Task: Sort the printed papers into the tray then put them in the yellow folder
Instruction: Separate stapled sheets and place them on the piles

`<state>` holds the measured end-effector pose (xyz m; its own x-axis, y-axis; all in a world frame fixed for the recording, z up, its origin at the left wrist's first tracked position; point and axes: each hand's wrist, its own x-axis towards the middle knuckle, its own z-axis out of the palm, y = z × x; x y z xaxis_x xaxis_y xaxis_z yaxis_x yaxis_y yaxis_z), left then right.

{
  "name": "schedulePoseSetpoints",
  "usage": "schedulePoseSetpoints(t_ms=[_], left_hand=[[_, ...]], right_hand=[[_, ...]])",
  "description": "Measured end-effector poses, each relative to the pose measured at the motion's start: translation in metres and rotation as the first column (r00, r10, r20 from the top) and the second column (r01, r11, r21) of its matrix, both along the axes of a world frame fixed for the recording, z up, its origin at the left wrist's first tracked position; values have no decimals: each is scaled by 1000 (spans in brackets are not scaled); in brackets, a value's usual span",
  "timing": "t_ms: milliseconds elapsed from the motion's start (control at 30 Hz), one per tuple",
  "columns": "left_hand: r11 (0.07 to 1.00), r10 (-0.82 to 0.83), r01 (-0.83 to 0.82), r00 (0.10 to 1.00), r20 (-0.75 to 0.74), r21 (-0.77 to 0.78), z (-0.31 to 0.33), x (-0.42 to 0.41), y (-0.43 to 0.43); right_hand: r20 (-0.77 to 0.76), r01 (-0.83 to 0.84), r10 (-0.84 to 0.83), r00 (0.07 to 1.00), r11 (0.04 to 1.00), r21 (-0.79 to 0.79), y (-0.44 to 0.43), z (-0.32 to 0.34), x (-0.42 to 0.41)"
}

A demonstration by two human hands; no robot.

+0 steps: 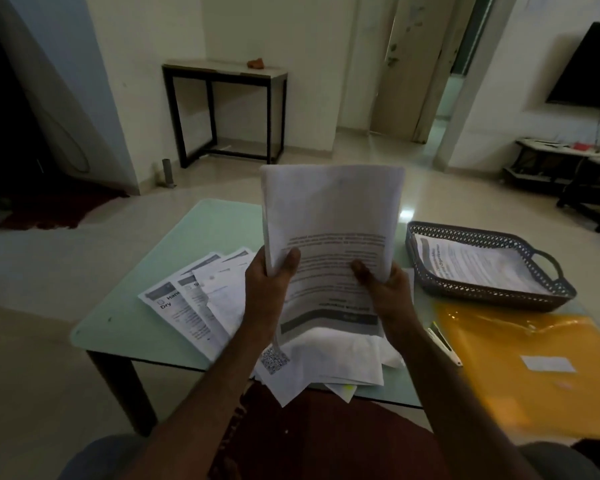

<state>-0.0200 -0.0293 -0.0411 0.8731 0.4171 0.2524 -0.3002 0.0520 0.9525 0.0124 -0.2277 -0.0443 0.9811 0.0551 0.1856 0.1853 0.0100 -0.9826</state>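
Fingers (290, 263) of left hand (267, 292) and right hand (390, 292) clamped on paper stack (333, 216) (print upside down), raised above tabletop (125, 306) | loose papers (201, 306) fanned at left | tray (492, 296) at right holds printed sheet (475, 268) | yellow folder (520, 358) just beside tray

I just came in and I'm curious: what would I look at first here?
The stack of printed papers, held upright over the middle of the table by the left hand and right hand. Next, the bright yellow folder at the table's near right, with the dark tray holding a sheet behind it.
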Motion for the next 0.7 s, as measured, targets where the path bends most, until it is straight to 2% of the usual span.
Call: schedulePoseSetpoints(t_ms=[100,233,400,433,567,700], left_hand=[[999,-21,21,1000,3,-28,-12,1,-2],[999,-32,36,993,-115,35,-49,0,-9],[998,-8,13,995,-97,55,-46,4,-9],[997,3,5,995,-100,79,-48,3,-9],[979,30,4,986,-166,206,-65,-2,-8],[985,12,18,985,-173,170,-68,-1,-8]], right_hand=[[-15,48,-47,999,996,79,7,-20,-2],[-84,130,-132,988,991,-30,6,-61,-7],[-99,168,-169,981,986,-9,3,-67,-5],[-116,167,-171,978,985,-40,3,-68,-6],[-146,146,-201,969,936,-322,-2,-82,-12],[-153,134,-207,966,912,-388,-7,-84,-7]])
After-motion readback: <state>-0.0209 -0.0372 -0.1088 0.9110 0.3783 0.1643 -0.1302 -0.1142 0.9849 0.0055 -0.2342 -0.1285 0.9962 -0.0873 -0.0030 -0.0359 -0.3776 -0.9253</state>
